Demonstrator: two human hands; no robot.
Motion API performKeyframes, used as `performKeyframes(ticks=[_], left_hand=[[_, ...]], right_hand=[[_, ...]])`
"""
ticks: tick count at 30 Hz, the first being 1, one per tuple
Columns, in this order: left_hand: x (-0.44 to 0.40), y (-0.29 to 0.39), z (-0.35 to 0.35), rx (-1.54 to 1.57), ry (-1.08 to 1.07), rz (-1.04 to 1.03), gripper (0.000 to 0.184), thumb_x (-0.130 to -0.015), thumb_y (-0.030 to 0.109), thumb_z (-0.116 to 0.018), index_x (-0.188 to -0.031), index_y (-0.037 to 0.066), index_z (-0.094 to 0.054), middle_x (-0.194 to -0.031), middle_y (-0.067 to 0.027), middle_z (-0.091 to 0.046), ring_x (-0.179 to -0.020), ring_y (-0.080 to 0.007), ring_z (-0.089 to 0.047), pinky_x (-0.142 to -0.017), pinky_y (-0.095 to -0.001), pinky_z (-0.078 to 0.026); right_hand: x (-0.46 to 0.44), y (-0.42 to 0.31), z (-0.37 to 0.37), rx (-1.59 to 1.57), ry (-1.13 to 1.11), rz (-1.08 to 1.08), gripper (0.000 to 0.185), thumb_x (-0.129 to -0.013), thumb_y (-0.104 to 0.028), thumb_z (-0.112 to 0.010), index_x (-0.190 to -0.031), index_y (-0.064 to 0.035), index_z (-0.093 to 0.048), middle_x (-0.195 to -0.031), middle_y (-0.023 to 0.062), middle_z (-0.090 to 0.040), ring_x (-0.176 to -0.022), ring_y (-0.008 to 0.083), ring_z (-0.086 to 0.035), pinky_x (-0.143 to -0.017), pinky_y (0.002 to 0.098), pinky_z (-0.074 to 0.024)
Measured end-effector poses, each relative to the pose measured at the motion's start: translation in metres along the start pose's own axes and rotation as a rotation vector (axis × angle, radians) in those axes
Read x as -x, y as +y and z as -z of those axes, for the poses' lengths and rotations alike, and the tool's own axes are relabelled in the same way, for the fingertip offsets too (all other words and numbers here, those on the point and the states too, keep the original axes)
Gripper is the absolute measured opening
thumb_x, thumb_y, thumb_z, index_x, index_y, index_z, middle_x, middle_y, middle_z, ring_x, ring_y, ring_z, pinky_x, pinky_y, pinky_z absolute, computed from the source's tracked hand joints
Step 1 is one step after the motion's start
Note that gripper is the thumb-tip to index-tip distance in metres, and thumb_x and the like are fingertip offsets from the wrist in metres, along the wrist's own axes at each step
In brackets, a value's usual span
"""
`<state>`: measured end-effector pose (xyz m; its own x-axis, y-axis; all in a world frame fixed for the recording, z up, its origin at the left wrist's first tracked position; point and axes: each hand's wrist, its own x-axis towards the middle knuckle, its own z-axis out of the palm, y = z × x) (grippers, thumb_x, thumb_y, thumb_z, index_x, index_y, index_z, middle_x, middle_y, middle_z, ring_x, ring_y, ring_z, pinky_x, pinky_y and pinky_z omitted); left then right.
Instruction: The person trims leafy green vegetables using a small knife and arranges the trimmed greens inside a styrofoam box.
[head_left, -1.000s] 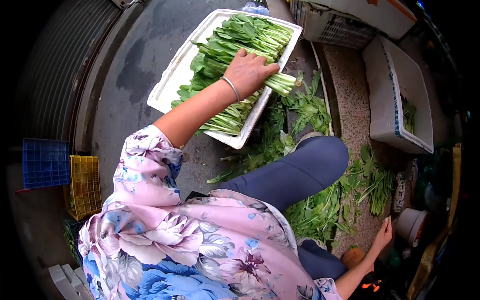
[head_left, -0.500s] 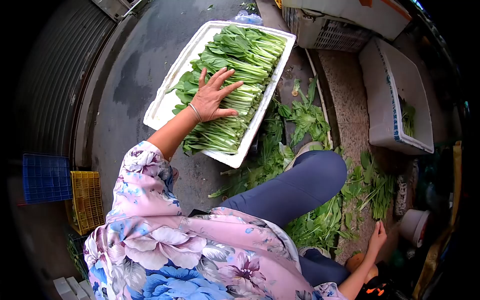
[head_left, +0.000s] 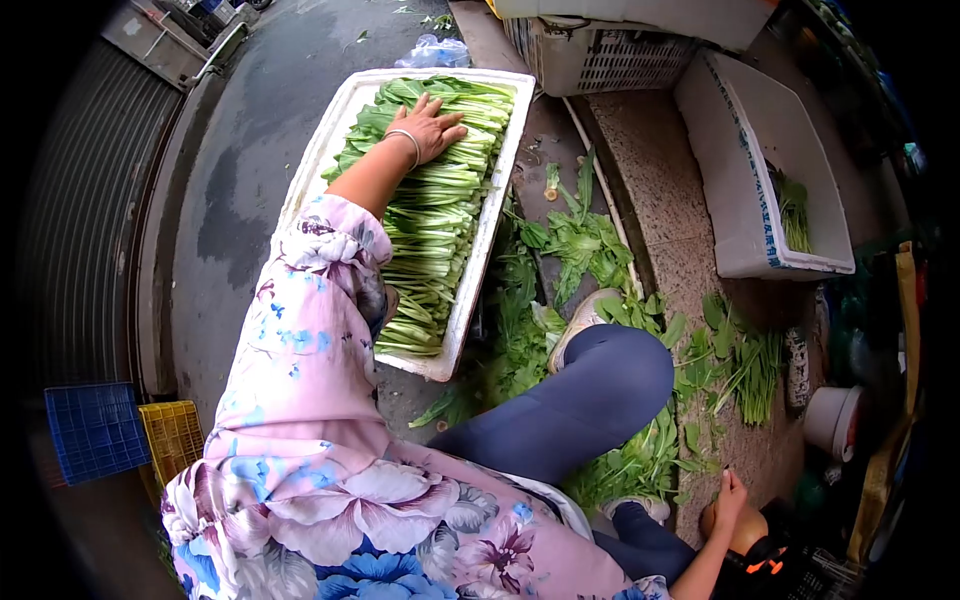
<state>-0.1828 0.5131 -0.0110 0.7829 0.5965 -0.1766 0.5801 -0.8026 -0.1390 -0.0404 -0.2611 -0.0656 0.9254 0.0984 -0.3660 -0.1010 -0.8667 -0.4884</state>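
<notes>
A white foam tray holds a long row of leafy greens, their pale stems to the right and leaves to the left. On the upper part of this row my left hand lies flat with its fingers spread. At the lower right, beside my bent leg, my right hand has its thumb and fingers pinched together. A tiny dark tip shows at those fingers, too small to name. Above that hand, a small pile of greens with stems rests on the stone ledge.
Loose leaves are strewn around my feet. At right stands a white foam box with some greens inside. A white bucket is at the far right, a blue crate and a yellow crate at left.
My left hand has moved farther up the row and now lies flatter on the greens. The view has shifted, with the tray appearing lower and more to the left. My right hand stays pinched.
</notes>
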Motion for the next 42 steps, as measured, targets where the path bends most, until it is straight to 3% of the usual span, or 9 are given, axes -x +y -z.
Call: performKeyframes(ticks=[8, 9, 13, 16, 19, 26, 30, 38, 42], left_hand=[[0.034, -0.005, -0.052, 0.236, 0.032, 0.372, 0.053, -0.09, 0.054, -0.021, -0.138, 0.032, -0.02, -0.146, -0.0042, -0.017, -0.13, -0.0361, -0.024, -0.101, -0.049, -0.027], [0.001, -0.058, -0.104, -0.182, 0.102, -0.058, 0.046, -0.094, 0.039, -0.019, -0.138, 0.025, -0.024, -0.147, -0.0017, -0.013, -0.13, -0.0362, -0.022, -0.101, -0.046, -0.029], [-0.104, -0.164, -0.15, -0.322, 0.025, -0.405, 0.051, -0.087, 0.003, -0.029, -0.136, 0.017, -0.027, -0.146, -0.0049, -0.017, -0.133, -0.036, -0.016, -0.105, -0.0468, -0.021], [-0.067, -0.042, -0.031, -0.344, 0.138, 0.23, 0.042, -0.085, 0.031, -0.051, -0.125, 0.021, -0.047, -0.132, -0.0133, -0.04, -0.122, -0.0319, -0.036, -0.103, -0.0521, -0.02], [-0.012, 0.105, 0.066, 0.411, 0.573, -0.359, 0.033, -0.084, 0.026, -0.058, -0.114, 0.012, -0.057, -0.117, -0.0128, -0.055, -0.114, -0.0254, -0.047, -0.097, -0.0346, -0.035], [0.16, 0.407, 0.146, 1.324, 0.037, -0.969, 0.024, -0.081, 0.02, -0.063, -0.1, 0.005, -0.063, -0.096, -0.0031, -0.065, -0.059, -0.0041, -0.051, -0.054, -0.0189, -0.041], [0.165, 0.477, 0.074, 0.649, 0.041, -1.037, 0.021, -0.076, 0.017, -0.065, -0.092, 0.005, -0.064, -0.087, -0.0099, -0.065, -0.073, -0.0228, -0.062, -0.069, -0.0306, -0.047], [0.144, 0.512, 0.063, 0.62, 0.015, -0.981, 0.02, -0.074, 0.019, -0.064, -0.09, 0.008, -0.063, -0.086, -0.0102, -0.064, -0.065, -0.0274, -0.06, -0.066, -0.0373, -0.047], [0.143, 0.518, 0.06, 0.371, -0.091, -1.028, 0.025, -0.076, 0.018, -0.061, -0.1, 0.009, -0.06, -0.098, -0.0095, -0.061, -0.081, -0.0266, -0.06, -0.076, -0.0374, -0.045]], right_hand=[[-0.02, 0.019, -0.014, 0.113, -0.118, 0.025, 0.035, -0.085, -0.021, -0.055, -0.11, 0.0036, -0.056, -0.098, 0.0179, -0.063, -0.09, 0.0229, -0.061, -0.079, 0.0309, -0.0447], [-0.02, 0.023, -0.019, 0.128, -0.112, 0.057, 0.034, -0.084, -0.024, -0.055, -0.106, 0.002, -0.058, -0.091, 0.0197, -0.064, -0.084, 0.0231, -0.062, -0.075, 0.0316, -0.0456], [-0.01, -0.007, -0.012, 0.156, -0.237, 0.046, 0.043, -0.066, -0.041, -0.071, -0.077, -0.0001, -0.062, -0.067, 0.0152, -0.06, -0.061, 0.0244, -0.057, -0.057, 0.0353, -0.0434], [-0.008, -0.024, -0.013, 0.151, -0.251, -0.01, 0.029, -0.074, -0.026, -0.069, -0.078, 0.0011, -0.059, -0.062, 0.0104, -0.054, -0.058, 0.0159, -0.048, -0.056, 0.033, -0.0398], [-0.019, -0.012, -0.022, 0.094, -0.226, -0.023, 0.026, -0.076, -0.024, -0.066, -0.082, 0.0003, -0.061, -0.067, 0.0117, -0.057, -0.061, 0.0177, -0.051, -0.06, 0.0337, -0.041], [-0.09, 0.02, -0.047, 0.031, 0.011, -0.234, 0.022, -0.081, -0.029, -0.059, -0.088, -0.0079, -0.064, -0.068, 0.0099, -0.061, -0.061, 0.02, -0.058, -0.062, 0.0338, -0.0448], [-0.121, 0.006, -0.088, -0.055, 0.244, -0.394, 0.028, -0.077, -0.03, -0.064, -0.093, -0.0067, -0.063, -0.079, 0.0103, -0.065, -0.071, 0.0232, -0.061, -0.065, 0.037, -0.0464], [-0.15, 0.029, -0.132, -0.179, 0.218, -0.363, 0.032, -0.078, -0.032, -0.064, -0.103, -0.0124, -0.061, -0.103, 0.0095, -0.06, -0.084, 0.0277, -0.059, -0.07, 0.0423, -0.0475], [-0.139, 0.014, -0.106, -0.467, 0.28, -0.209, 0.022, -0.078, -0.025, -0.063, -0.082, -0.0041, -0.064, -0.074, 0.0098, -0.063, -0.062, 0.0243, -0.059, -0.057, 0.0357, -0.0447]])
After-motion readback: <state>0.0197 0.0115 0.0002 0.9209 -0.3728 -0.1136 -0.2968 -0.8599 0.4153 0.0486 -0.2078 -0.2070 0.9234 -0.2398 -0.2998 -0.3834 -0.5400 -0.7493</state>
